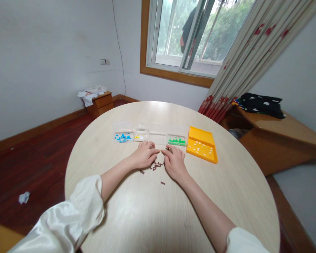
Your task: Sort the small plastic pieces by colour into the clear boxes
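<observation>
My left hand (145,154) rests low over the table, its fingers stretched toward the right and somewhat apart. Facing it, my right hand (175,161) has its fingers spread, pointing forward and left. The index fingertips almost meet; whether a tiny piece sits between them I cannot make out. Just below the fingertips lies a loose pile of small brown building bricks (156,166). One brown brick (142,172) lies left of the pile, and a longer brown brick (162,183) is nearer to me. Beyond my hands stands a clear, seemingly bare plastic box (158,134) with its lid raised.
Along the back of the round table (137,218) stand open clear boxes with blue bricks (124,137), yellow pieces (139,137) and green bricks (177,141). A yellow case (215,157) holding small white pieces lies at the right. A curtain (237,63) hangs behind.
</observation>
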`<state>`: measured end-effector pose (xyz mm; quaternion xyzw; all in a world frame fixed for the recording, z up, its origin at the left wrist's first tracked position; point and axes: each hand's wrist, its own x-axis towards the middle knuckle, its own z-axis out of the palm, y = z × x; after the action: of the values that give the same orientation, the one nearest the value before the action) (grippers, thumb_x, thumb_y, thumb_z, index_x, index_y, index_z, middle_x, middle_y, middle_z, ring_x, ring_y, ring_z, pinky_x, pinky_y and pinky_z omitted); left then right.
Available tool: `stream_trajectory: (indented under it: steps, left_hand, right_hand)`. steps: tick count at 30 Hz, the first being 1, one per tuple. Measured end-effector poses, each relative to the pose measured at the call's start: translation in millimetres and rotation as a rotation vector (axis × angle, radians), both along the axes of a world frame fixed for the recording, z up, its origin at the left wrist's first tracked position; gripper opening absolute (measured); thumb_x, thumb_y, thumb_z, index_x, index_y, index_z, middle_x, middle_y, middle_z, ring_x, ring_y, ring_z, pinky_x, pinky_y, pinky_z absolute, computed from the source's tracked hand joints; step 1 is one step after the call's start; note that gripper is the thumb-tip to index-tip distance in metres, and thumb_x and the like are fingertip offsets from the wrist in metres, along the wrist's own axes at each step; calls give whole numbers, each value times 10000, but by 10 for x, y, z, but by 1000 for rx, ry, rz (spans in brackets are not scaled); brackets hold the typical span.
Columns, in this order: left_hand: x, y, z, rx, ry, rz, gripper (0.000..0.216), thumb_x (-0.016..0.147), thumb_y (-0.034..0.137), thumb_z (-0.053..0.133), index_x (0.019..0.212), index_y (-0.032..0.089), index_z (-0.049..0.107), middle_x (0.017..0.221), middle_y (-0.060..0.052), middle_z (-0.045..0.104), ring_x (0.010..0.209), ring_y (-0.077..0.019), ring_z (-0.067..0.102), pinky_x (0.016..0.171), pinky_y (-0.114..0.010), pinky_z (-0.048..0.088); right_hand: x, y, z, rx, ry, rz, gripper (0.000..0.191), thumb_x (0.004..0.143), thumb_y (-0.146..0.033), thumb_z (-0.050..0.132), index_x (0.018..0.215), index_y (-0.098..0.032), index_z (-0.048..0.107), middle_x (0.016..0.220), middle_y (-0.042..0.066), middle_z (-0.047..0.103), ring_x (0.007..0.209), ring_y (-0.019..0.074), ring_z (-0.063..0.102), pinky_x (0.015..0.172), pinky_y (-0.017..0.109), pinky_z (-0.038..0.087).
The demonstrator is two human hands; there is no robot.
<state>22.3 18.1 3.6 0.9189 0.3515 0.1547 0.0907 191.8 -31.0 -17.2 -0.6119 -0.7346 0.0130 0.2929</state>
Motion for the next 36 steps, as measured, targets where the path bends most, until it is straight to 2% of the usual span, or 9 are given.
stream_trajectory:
  steps: [5, 11, 14, 26, 31, 36]
  left_hand:
    - [-4, 12, -7, 1, -94, 8, 288, 895, 248, 398, 988, 204, 666, 1046, -91, 531, 968, -243, 437, 884, -423, 346]
    - [9, 3, -2, -10, -57, 8, 343, 891, 277, 405, 1175, 239, 594, 1078, -101, 512, 951, -254, 429, 876, -436, 347]
    - [16, 3, -12, -5, -36, -3, 362, 892, 302, 400, 1202, 256, 581, 1085, -104, 500, 959, -261, 424, 884, -448, 342]
    - [23, 3, 8, -19, -82, 2, 301, 895, 284, 421, 1056, 224, 668, 1066, -98, 520, 970, -251, 433, 895, -446, 346]
    - [23, 35, -34, 2, -133, -2, 252, 888, 250, 445, 913, 204, 692, 1023, -83, 548, 954, -235, 441, 876, -422, 350]
    - [14, 91, -90, 33, -160, 39, 186, 866, 222, 500, 859, 197, 685, 993, -74, 574, 934, -226, 455, 840, -399, 352]
  right_hand:
    - [11, 7, -26, 23, 17, 14, 344, 833, -132, 385, 1033, -190, 660, 1216, 123, 560, 1179, 244, 441, 974, 462, 284]
    - [6, 14, -15, 12, 27, -34, 376, 827, -128, 371, 1094, -178, 630, 1222, 134, 551, 1178, 246, 445, 979, 457, 291]
    - [8, 16, -17, 21, 29, -34, 385, 822, -125, 367, 1101, -183, 626, 1218, 134, 549, 1175, 250, 445, 977, 461, 297]
    - [19, 7, -19, 17, 16, -3, 347, 820, -117, 384, 1024, -174, 659, 1216, 137, 546, 1189, 244, 433, 982, 455, 290]
    - [14, 0, -17, 11, 7, -5, 337, 818, -113, 394, 995, -182, 672, 1203, 131, 556, 1178, 246, 442, 971, 453, 296]
    - [12, -7, -14, 3, 9, 13, 345, 827, -116, 388, 1014, -186, 669, 1192, 127, 558, 1173, 242, 444, 978, 450, 295]
